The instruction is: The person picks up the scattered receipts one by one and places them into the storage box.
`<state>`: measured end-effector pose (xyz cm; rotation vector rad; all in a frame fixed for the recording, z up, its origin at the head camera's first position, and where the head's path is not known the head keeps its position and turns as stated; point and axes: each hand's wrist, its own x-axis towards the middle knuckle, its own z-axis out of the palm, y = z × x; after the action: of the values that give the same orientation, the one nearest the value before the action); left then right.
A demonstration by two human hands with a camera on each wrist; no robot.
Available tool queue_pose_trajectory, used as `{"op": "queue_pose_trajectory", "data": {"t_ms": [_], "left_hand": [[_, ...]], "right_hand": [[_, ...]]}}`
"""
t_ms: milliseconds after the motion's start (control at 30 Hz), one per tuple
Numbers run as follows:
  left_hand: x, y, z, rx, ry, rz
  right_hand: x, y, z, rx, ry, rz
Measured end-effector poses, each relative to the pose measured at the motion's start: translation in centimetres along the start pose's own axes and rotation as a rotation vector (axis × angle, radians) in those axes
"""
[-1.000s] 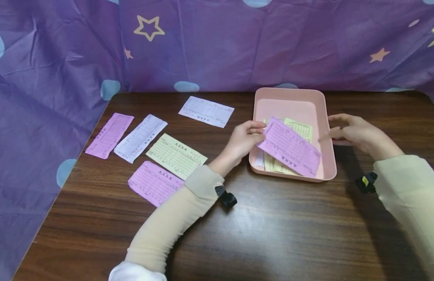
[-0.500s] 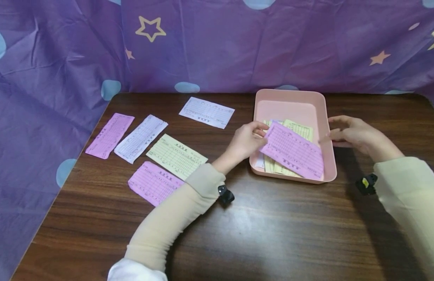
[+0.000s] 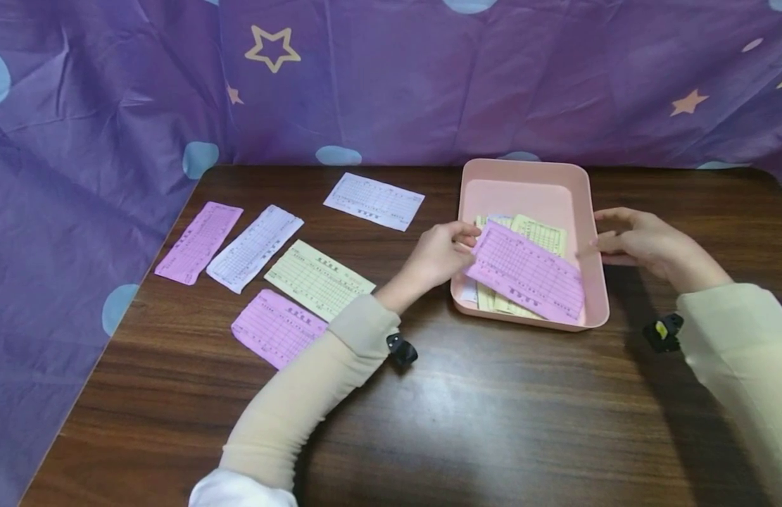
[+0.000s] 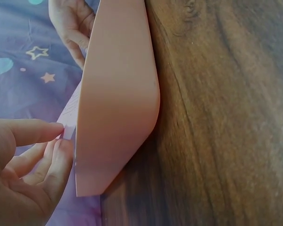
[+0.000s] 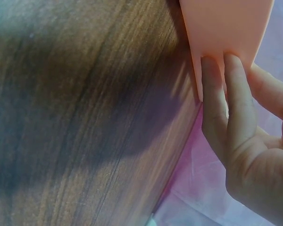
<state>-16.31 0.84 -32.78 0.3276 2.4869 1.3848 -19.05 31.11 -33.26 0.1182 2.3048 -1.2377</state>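
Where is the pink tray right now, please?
In the head view, the pink tray is right of centre on the table, between the left hand and right hand.

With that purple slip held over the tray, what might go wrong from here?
The left hand pinches the held slip at one end, so it could land crooked in the tray. Sliding it might drag the yellow slips underneath. The left sleeve overlaps the near purple slip and could shift it.

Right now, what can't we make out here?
- Head: slip count in pink tray; held purple slip covers some.
- Head: its print; too small.
- Head: corner of nearest purple slip; behind left sleeve.
- Left wrist: tray's inside; its wall blocks it.
- Right wrist: part of right hand; cut by edge.
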Motion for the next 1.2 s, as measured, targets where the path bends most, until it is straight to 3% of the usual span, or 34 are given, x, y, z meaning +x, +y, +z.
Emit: {"op": "queue_pose_trajectory", "data": {"t_ms": [433,733,867,1000,1200], "left_hand": [[-0.1,0.0,-0.4,0.023,-0.038,-0.005],[0.0,-0.4,-1.6,-0.001,-0.003,0.030],[0.7,-1.2,-2.9,-0.085,0.068,0.026],[1.5,-2.6,-4.5,-0.165,0.201,0.002],[2.6,-5.3,-6.7,-0.167,0.372,-0.073]], "right_hand": [[-0.3,-0.3,-0.1,0.002,-0.006,0.010],[-0.1,0.0,-0.1,0.006,-0.015,-0.006],[0.0,0.1,-0.1,0.002,-0.018,-0.010],[0.0,0.2,-0.1,0.009,-0.023,-0.014],[0.0,0.2,0.0,0.021,-0.027,-0.020]]}}
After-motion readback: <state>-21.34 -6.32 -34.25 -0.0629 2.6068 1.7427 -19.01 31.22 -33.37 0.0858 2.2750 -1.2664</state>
